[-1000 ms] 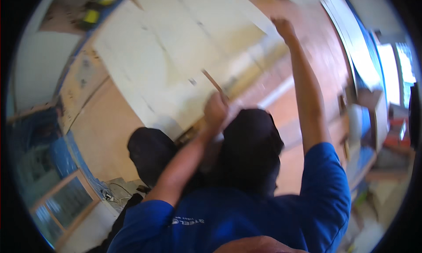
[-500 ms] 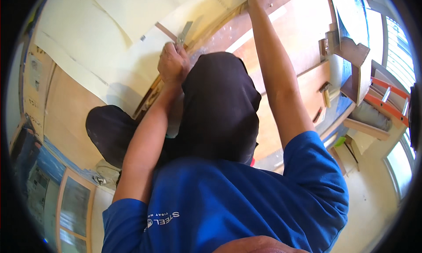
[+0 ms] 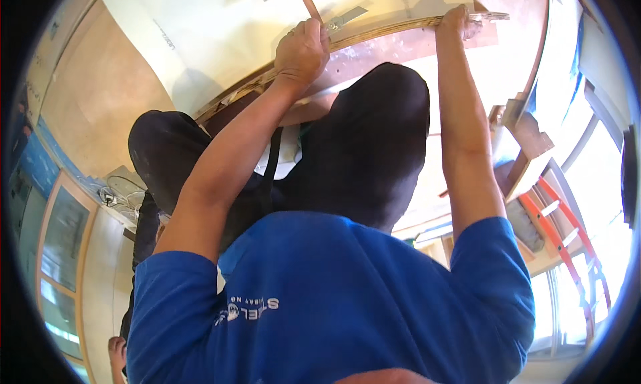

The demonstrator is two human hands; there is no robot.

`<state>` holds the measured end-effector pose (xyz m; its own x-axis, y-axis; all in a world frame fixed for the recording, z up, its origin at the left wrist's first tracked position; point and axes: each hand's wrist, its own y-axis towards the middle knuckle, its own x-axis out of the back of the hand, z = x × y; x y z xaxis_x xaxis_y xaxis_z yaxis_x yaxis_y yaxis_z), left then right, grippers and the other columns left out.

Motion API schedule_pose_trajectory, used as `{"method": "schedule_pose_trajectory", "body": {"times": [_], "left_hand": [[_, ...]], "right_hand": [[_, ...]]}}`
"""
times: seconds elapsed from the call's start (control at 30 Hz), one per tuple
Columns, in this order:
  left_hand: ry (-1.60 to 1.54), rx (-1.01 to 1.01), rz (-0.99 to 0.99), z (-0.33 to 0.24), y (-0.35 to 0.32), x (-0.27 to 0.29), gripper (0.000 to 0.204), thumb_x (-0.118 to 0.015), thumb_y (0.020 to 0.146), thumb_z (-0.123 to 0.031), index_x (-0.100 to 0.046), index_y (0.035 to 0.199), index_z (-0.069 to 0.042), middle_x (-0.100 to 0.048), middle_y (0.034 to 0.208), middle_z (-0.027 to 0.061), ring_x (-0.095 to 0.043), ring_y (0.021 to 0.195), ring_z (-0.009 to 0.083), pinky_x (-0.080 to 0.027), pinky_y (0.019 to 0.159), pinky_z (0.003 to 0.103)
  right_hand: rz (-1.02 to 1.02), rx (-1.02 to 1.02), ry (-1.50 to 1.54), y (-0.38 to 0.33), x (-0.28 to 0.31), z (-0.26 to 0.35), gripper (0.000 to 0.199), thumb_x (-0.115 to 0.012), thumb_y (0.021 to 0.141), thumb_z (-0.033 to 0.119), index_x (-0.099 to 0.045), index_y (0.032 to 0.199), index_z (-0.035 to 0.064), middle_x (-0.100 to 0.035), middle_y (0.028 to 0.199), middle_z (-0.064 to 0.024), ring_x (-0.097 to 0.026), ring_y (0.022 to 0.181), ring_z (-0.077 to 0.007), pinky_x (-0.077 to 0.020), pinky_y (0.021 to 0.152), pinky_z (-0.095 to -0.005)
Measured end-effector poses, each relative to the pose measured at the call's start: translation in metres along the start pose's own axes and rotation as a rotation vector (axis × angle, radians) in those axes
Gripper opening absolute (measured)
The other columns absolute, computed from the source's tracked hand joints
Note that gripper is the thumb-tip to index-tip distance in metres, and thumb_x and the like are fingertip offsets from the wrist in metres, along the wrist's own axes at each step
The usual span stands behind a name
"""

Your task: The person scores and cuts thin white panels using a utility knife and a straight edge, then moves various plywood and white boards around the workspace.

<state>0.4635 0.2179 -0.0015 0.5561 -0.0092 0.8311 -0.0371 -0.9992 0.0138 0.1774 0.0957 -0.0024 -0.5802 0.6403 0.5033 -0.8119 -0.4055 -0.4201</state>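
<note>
While the blue shirt [image 3: 347, 304] fills the near bottom of the view, both bare forearms run up and away from it. Dark trousers [image 3: 374, 144] sit between the arms, knees bent.

Left hand [image 3: 304, 47]: grip closed in a fist around a thin wooden-handled tool [image 3: 308, 2]; handle sticks up out of the fist, and a flat grey metal part [image 3: 347, 16] shows just right of the knuckles. Can't tell whether that part belongs to the tool. Fist rests on the plywood edge [image 3: 394, 29].

Right hand [image 3: 457, 20]: fingers curled over the same plywood edge further right, grip narrow, holding the board only.

Plywood edge runs as a curved band from lower left to upper right, layers visible. On top of it lies a pale sheet [image 3: 207, 30], covering the panel beyond the hands. Reddish-brown board face [image 3: 374, 50] shows just below the edge.

Further out: tan floor [image 3: 100, 97] left, window frame [image 3: 60, 250] lower left, orange ladder [image 3: 567, 250] and timber offcuts [image 3: 527, 144] right, bright windows behind them.
</note>
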Motion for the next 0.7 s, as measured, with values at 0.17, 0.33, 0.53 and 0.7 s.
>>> {"method": "schedule_pose_trajectory", "body": {"times": [0.17,0.33,0.53,0.7], "left_hand": [[-0.061,0.078,0.149,-0.012,-0.008,0.007,0.014,-0.056,0.095,-0.02,-0.058,0.098,-0.006,-0.066,0.086,0.017,-0.065,0.077,0.0404,-0.051,0.068,0.052],[-0.026,0.072,0.12,-0.012,-0.004,-0.001,0.016,-0.056,0.095,-0.022,-0.058,0.099,-0.007,-0.064,0.082,0.017,-0.063,0.075,0.0396,-0.05,0.068,0.052],[0.015,0.072,0.084,-0.016,-0.008,-0.001,0.016,-0.056,0.094,-0.022,-0.058,0.098,-0.007,-0.064,0.084,0.0169,-0.063,0.077,0.0399,-0.05,0.068,0.051],[0.075,0.159,0.225,-0.025,-0.006,-0.006,0.017,-0.057,0.093,-0.021,-0.057,0.098,-0.005,-0.066,0.09,0.0195,-0.064,0.081,0.042,-0.05,0.069,0.053]], "right_hand": [[0.02,0.124,0.287,0.075,-0.019,-0.044,0.088,-0.062,0.089,0.028,-0.011,0.156,0.0028,-0.034,0.151,-0.0225,-0.054,0.122,-0.0346,-0.0526,0.097,-0.0458],[-0.043,0.12,0.125,0.049,-0.011,-0.049,0.077,-0.057,0.097,0.024,-0.012,0.157,0.005,-0.031,0.156,-0.0173,-0.047,0.131,-0.0319,-0.0392,0.11,-0.0442],[0.085,0.199,0.361,0.038,-0.004,-0.028,0.072,-0.059,0.088,0.019,-0.028,0.147,-0.0073,-0.043,0.144,-0.0253,-0.052,0.124,-0.0334,-0.05,0.1,-0.0404],[-0.188,0.297,0.006,0.06,-0.018,-0.04,0.055,-0.053,0.095,0.029,-0.045,0.137,-0.0054,-0.046,0.141,-0.0276,-0.047,0.13,-0.0369,-0.0328,0.111,-0.0483]]}}
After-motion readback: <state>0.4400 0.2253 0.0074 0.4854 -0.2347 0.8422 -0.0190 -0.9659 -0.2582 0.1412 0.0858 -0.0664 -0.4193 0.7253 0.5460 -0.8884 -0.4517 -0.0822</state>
